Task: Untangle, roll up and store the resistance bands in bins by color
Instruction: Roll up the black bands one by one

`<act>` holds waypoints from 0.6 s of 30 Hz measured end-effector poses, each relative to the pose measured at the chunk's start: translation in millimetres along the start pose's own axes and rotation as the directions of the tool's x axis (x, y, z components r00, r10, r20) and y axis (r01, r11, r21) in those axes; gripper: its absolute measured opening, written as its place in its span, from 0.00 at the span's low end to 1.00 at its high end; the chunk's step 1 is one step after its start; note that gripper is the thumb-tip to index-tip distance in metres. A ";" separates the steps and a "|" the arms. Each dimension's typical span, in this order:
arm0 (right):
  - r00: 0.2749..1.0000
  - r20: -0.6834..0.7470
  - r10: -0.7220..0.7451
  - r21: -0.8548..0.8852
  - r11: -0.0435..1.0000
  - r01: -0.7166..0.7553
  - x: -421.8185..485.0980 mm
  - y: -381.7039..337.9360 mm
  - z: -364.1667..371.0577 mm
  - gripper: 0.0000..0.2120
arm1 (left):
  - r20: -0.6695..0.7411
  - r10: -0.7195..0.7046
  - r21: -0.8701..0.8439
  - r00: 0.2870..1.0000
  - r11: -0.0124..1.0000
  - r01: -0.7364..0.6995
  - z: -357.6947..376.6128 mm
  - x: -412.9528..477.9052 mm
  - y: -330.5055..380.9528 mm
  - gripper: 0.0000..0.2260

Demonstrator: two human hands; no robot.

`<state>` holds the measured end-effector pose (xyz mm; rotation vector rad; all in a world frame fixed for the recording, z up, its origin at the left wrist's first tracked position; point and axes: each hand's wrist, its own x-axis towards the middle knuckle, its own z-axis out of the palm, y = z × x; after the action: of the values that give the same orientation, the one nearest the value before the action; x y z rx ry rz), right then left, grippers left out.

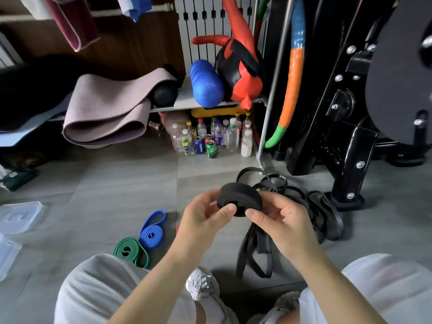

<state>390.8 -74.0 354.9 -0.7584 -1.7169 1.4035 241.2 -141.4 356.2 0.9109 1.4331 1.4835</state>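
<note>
Loose light grey pants (105, 288) cover both knees. The shoes (202, 284) are white and grey mesh, with laces.

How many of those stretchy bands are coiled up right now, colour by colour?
black rubber band coil, pinched between left hand and right hand: 1
blue rubber band coil on the grey tiled floor: 1
green rubber band coil on the floor: 1
Total: 3 coils. The tangle of loose black bands cannot be counted.

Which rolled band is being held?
The black rubber roll, between left hand and right hand; blue rubber roll and green rubber roll lie on the floor.
</note>
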 end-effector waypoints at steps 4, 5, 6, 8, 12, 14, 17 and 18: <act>0.990 0.123 0.061 -0.275 0.961 -0.025 5.4 3.3 -10.6 0.15 | 0.357 0.458 0.716 0.814 0.425 -0.553 -21.3 9.0 10.0 0.25; 0.989 0.136 0.066 -0.302 0.953 -0.022 6.6 2.2 -11.3 0.15 | 0.482 0.492 0.736 0.725 0.223 -0.640 -23.8 11.7 10.3 0.22; 0.989 0.139 0.060 -0.306 0.952 -0.014 7.6 0.8 -12.1 0.16 | 0.558 0.493 0.729 0.668 0.093 -0.678 -25.3 13.0 11.0 0.20; 0.989 0.139 0.044 -0.290 0.957 -0.002 8.8 -2.5 -13.5 0.15 | 0.579 0.473 0.714 0.664 0.099 -0.693 -26.0 14.3 11.3 0.18; 0.991 0.120 0.050 -0.207 0.978 -0.025 5.8 -3.5 -15.2 0.14 | 0.364 0.506 0.622 0.782 0.492 -0.609 -22.4 9.3 4.0 0.18; 0.994 0.088 0.071 -0.103 0.993 -0.062 2.9 -2.3 -14.7 0.14 | 0.181 0.474 0.466 0.862 0.730 -0.499 -16.3 4.1 2.8 0.24; 0.997 0.039 0.064 0.066 0.996 -0.067 -0.7 -1.0 -10.6 0.13 | 0.000 0.401 0.202 0.916 0.897 -0.393 -7.5 -3.2 1.7 0.25; 0.998 0.022 0.060 0.113 0.992 -0.062 -1.0 -0.5 -8.5 0.13 | -0.036 0.366 0.105 0.930 0.927 -0.360 -4.6 -5.1 0.8 0.22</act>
<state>398.5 -70.6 355.9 -0.7424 -1.6242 1.5408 238.7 -147.8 357.0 1.2580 1.4403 1.7307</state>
